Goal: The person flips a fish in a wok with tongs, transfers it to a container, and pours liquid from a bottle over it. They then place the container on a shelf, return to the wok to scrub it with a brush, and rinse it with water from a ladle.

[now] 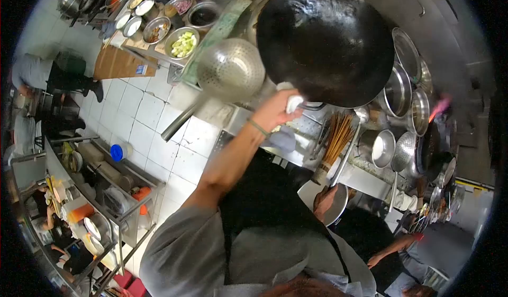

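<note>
My left hand (276,109) is closed round a white cloth (294,104) at the near rim of a large black wok (325,43). The wok is tilted, its dark inside showing with a shiny patch near the top. Low at the centre right, my right hand (324,200) is wrapped round the end of a long ladle (349,151) handle, its fingers partly hidden. Beside that handle lies a bamboo brush (337,137). A perforated strainer (231,69) is left of the wok, its handle pointing down and left.
Bowls of ingredients, one with chopped green pieces (183,43), stand at the upper left. Metal pots and strainers (382,149) line the right side. A metal basin (334,207) is by my right hand. Co-workers are at the far left (34,72) and lower right (442,249).
</note>
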Motion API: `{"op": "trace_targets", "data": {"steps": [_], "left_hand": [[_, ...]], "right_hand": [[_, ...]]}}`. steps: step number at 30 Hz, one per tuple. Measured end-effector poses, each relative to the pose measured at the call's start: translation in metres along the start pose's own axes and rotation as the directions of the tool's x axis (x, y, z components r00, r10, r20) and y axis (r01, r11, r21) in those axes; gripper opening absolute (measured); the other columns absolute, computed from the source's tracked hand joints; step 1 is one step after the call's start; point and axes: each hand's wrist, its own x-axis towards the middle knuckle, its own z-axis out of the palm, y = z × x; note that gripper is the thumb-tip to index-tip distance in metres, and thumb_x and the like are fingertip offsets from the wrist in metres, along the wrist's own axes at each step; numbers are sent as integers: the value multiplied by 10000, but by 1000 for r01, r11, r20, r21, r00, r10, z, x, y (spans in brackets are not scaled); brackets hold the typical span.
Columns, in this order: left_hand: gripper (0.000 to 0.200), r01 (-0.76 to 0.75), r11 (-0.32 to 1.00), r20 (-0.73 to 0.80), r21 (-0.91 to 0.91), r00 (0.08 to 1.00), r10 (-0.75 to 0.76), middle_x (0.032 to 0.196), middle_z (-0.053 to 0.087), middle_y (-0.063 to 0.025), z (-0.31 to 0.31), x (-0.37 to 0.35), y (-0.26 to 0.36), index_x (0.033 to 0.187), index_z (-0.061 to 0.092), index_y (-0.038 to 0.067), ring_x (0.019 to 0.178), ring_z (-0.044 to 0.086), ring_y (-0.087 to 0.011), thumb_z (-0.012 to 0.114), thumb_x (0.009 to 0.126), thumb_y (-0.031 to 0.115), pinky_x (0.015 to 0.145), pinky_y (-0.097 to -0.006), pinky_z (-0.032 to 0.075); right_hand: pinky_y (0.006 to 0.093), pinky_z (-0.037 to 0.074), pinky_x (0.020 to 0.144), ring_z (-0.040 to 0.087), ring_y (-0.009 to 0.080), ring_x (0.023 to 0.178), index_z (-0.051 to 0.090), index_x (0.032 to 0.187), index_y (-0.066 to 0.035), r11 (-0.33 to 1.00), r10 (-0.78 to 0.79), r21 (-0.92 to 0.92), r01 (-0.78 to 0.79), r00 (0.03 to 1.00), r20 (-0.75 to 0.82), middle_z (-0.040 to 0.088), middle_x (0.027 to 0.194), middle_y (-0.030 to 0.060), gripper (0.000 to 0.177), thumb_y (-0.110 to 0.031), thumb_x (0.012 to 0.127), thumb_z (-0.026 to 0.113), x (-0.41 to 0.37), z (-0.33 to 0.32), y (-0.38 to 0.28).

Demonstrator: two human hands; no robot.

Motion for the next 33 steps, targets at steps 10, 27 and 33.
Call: {"op": "trace_targets", "data": {"steps": [10,27,33], "left_hand": [[102,136,982,176,-129,978,-112,850,563,-250,-40,-26,-9,717,542,6,647,493,-241,602,795,31,458,-291,387],[133,398,910,475,-118,827,-300,780,468,-114,-72,-42,6,741,463,-24,555,377,-142,576,762,43,453,-246,319],[123,458,885,512,-84,782,-355,740,448,-103,-74,-43,9,779,473,-30,547,365,-136,569,766,45,453,-242,316]], "right_hand": [[496,479,826,622,446,988,370,1450,-58,996,-91,-17,90,984,-152,603,1213,249,486,-110,979,476,-7,16,4],[550,470,884,576,492,1062,351,1443,-24,972,-67,-233,32,987,-145,561,1258,285,611,-169,875,523,10,24,12],[558,456,893,569,502,1094,355,1400,-43,955,-222,-245,165,948,-226,584,1217,307,479,-254,987,473,13,35,31]]}}
